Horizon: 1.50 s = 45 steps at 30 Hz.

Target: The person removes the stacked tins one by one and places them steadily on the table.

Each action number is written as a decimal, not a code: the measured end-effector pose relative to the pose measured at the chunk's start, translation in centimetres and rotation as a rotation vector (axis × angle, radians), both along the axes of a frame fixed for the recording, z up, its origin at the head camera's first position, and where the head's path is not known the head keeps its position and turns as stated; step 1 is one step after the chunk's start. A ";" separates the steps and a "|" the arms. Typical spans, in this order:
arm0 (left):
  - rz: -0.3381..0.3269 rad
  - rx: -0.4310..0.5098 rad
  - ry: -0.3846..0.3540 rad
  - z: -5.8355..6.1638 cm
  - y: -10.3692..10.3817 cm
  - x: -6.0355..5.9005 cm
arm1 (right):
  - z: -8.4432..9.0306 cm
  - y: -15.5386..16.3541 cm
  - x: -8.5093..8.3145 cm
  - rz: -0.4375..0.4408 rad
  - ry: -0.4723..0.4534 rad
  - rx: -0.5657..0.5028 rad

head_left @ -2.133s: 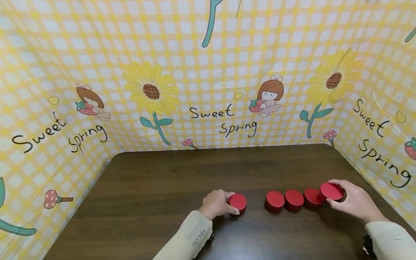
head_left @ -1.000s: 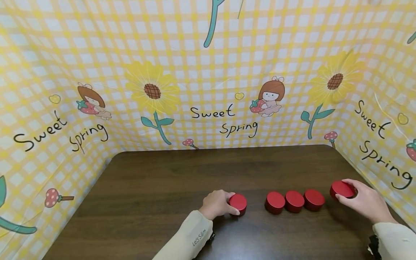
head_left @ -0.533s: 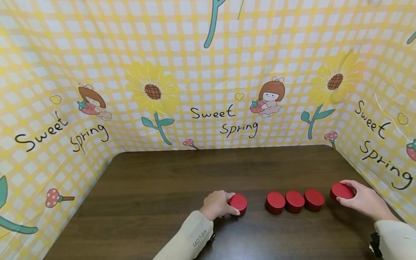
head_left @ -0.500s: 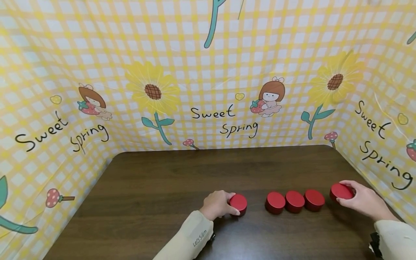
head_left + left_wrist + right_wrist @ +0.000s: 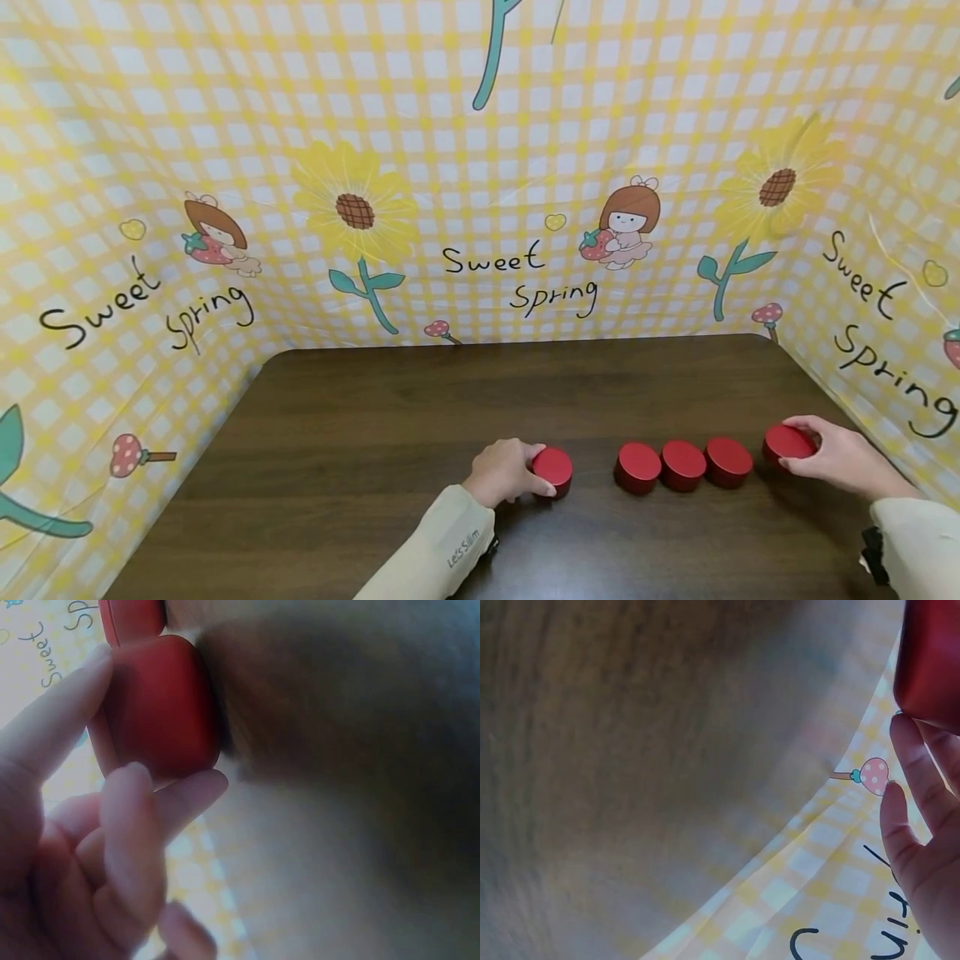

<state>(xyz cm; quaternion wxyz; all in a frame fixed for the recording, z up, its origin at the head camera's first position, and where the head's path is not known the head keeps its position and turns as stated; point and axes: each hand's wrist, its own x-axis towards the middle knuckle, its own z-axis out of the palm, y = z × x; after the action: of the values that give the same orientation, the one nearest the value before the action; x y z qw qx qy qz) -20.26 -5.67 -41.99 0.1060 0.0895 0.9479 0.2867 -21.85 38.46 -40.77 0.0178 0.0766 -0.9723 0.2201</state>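
Observation:
Several round red pucks lie in a row on a dark wooden table (image 5: 420, 400). My left hand (image 5: 504, 471) grips the leftmost puck (image 5: 553, 468) (image 5: 161, 705), with thumb and fingers curled round its side. My right hand (image 5: 832, 457) holds the rightmost puck (image 5: 787, 442) (image 5: 934, 660), which rests on the table. Three more pucks, the first (image 5: 637, 466), the second (image 5: 682, 463) and the third (image 5: 729, 460), sit touching each other between the two hands, with a gap on each side.
A yellow checked cloth (image 5: 480, 167) with sunflowers and "Sweet Spring" lettering walls the table at the back and both sides. The right wall (image 5: 885, 333) stands close to my right hand. Bare tabletop stretches behind and to the left of the pucks.
My right hand carried its puck from beside the three-puck group out to the right and set it down. My left hand and its puck stayed put.

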 end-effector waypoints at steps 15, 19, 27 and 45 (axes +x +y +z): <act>-0.021 0.074 -0.017 0.0 -0.1 0.0 | -0.1 -0.1 -0.5 0.070 -0.019 0.007; -0.017 0.069 -0.013 0.0 -0.2 0.0 | -0.2 -0.2 -0.7 0.084 -0.014 -0.002; -0.012 0.052 -0.004 0.2 -0.1 0.1 | -0.7 -0.2 -0.8 0.080 -0.046 -0.008; -0.013 0.060 -0.011 0.2 -0.1 0.1 | -1.2 -0.3 -1.0 0.086 -0.066 -0.025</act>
<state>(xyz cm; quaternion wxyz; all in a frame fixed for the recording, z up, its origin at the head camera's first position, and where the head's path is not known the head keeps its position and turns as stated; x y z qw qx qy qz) -20.13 -5.81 -41.81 0.1102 0.0972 0.9377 0.3147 -22.88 38.21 -42.00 -0.0231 0.1109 -0.9654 0.2351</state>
